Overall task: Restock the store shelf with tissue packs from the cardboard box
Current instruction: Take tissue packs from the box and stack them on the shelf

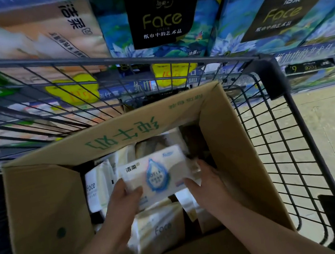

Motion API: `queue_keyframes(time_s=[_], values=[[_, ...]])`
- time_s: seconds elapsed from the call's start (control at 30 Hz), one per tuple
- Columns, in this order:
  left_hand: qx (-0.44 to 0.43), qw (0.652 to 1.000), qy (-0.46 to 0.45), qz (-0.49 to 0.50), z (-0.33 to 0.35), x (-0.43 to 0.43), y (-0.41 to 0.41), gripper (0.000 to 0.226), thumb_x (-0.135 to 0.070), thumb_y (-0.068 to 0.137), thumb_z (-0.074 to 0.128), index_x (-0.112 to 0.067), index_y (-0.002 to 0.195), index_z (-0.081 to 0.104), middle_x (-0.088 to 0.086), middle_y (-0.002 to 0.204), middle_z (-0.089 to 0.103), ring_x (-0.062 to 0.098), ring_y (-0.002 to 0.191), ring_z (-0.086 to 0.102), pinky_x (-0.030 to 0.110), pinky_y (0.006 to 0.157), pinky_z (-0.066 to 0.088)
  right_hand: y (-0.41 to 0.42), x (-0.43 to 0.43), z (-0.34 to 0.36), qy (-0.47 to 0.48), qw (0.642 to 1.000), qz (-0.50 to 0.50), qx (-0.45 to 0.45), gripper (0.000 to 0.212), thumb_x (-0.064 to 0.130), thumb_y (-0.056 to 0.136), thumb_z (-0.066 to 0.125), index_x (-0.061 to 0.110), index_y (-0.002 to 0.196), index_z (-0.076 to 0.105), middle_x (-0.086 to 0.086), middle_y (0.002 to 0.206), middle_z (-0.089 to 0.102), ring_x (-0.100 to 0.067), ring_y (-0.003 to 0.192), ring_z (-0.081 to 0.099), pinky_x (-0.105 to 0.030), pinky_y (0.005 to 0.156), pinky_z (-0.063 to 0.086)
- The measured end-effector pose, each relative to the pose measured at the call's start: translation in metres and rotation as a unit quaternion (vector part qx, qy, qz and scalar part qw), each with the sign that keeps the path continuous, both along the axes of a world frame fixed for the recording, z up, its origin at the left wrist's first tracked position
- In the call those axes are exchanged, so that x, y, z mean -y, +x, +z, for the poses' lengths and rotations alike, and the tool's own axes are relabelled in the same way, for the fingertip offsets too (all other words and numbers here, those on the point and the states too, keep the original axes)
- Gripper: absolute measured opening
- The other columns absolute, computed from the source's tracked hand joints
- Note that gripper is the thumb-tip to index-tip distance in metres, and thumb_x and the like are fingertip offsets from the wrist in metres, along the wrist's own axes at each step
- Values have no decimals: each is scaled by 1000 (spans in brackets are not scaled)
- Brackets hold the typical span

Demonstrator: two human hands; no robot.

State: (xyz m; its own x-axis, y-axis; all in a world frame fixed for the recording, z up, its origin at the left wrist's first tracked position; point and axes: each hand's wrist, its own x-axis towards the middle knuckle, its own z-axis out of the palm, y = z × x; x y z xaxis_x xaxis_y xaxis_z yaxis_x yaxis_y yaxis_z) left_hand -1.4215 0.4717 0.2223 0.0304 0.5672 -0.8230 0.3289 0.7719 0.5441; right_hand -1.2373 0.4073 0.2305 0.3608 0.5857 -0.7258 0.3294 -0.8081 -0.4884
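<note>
**A:** Where is the pack being held?

**B:** The pale rectangular tissue pack with a blue water-drop print (155, 174) is being lifted, slightly tilted, just above the other packs inside the open brown cardboard box (121, 136).

**A:** And what are the fingers doing?

**B:** The left hand (124, 197) is gripping the near left corner, with the thumb pressing on top and the fingers going underneath, out of sight. The right hand (205, 181) is clamping the right end, with its fingers curling round the edge.

**A:** What is lying under it?

**B:** A cream plastic-wrapped Face pack (160, 231) is lying nearest, with more pale packs standing to the left.

**A:** And what is around the box?

**B:** The box is sitting in a black wire shopping cart (269, 135). Beyond the cart, the store shelf (301, 53) is displaying blue floral Face packs (162, 20) and carrying yellow price tags (168, 74).
</note>
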Motion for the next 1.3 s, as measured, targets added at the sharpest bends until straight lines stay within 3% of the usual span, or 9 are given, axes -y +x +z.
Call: queue_keyframes(time_s=[0.27,0.53,0.73,0.83,0.93,1.07,1.13,1.23,1.3], values=[[24,999,-28,-10,22,3,-28,23,-2,91,55,-21,104,59,12,110,67,30,100,65,49,88,52,-22,-11,8,-19,996,-26,-86,33,22,90,61,12,120,55,-5,117,64,-22,109,61,-35,94,50],[-30,998,48,-6,66,2,-29,54,-47,61,63,-6,96,57,19,101,65,34,93,65,59,81,53,-15,-33,67,47,996,52,-54,23,22,89,61,11,108,55,-3,103,61,-18,94,59,-31,81,50],[12,995,79,68,131,7,-29,48,-35,59,67,-8,98,60,20,99,67,38,94,67,48,75,58,-14,-39,123,83,991,87,-66,10,24,92,58,21,98,51,10,88,56,9,59,55,-7,45,38],[25,987,112,113,150,10,-37,40,-38,52,72,-26,90,67,9,95,73,33,91,70,57,81,55,-19,-44,155,121,985,115,-35,10,25,90,60,22,95,52,5,91,58,2,70,55,-9,52,37],[30,977,137,161,176,11,-43,40,-34,54,77,-22,90,66,10,95,73,33,90,70,56,84,54,-28,-51,187,147,980,125,-47,16,24,88,63,18,102,58,1,99,64,-14,89,61,-25,72,48],[24,957,203,206,235,22,-49,14,-2,86,64,-12,96,61,10,90,70,18,72,69,28,60,56,-43,-59,224,173,969,176,-32,17,30,87,62,24,102,58,4,99,64,-18,96,62,-31,85,50],[21,949,222,223,258,29,-60,13,2,88,59,-8,96,60,7,83,68,9,57,66,20,46,50,-56,-64,244,190,960,204,-26,13,31,88,62,27,97,55,6,97,63,-16,93,62,-27,78,49],[18,932,261,250,289,38,-85,21,-6,84,68,-9,102,60,13,99,71,20,78,70,31,65,54,-79,-72,277,231,941,245,-42,12,27,88,63,24,97,55,5,96,63,-10,83,58,-13,58,40],[28,920,284,270,310,47,-108,38,-16,72,73,-10,106,59,13,104,71,27,87,70,42,76,57,-100,-74,299,255,926,274,-51,12,25,88,64,20,97,59,2,98,66,-12,84,60,-16,61,44]])
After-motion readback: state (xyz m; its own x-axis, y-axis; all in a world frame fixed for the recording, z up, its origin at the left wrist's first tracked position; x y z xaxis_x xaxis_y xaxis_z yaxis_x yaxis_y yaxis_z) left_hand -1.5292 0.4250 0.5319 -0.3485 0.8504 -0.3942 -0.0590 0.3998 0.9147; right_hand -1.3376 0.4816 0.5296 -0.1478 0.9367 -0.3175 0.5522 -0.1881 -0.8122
